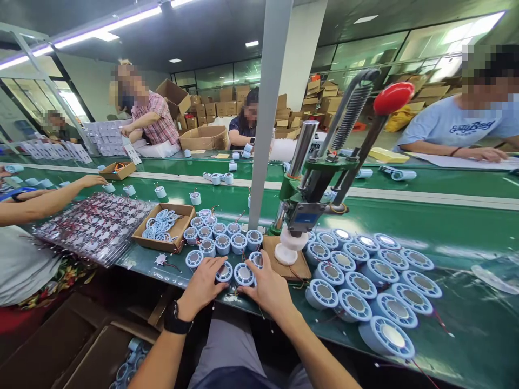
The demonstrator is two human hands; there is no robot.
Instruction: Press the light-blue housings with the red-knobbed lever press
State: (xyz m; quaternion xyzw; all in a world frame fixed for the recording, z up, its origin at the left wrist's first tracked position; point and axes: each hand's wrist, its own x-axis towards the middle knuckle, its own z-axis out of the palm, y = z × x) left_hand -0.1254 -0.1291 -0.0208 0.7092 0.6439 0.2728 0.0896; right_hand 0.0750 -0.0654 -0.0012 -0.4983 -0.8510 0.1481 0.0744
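Observation:
My left hand (204, 287) curves round a light blue round housing (223, 272) with a grey disc in its top, thumb at the near side and index finger at the far side. Opposite it, my right hand (272, 285) cups another blue housing (256, 260), its fingers partly hiding it. Between both hands stands one more blue housing (244, 274), close to my right thumb. Several like it form a cluster (223, 244) just beyond my hands. To the right, a hand press (302, 210) with a red-knobbed lever has a white round fixture (286, 254) under it.
An open cardboard box (184, 243) holds pale blue rings (161, 224). Many finished-looking housings (357, 284) fill the bench right of the press. A grey post (265, 108) rises ahead. A co-worker's arm (52, 200) reaches in at left, above a bagged stack of wired parts (97, 221).

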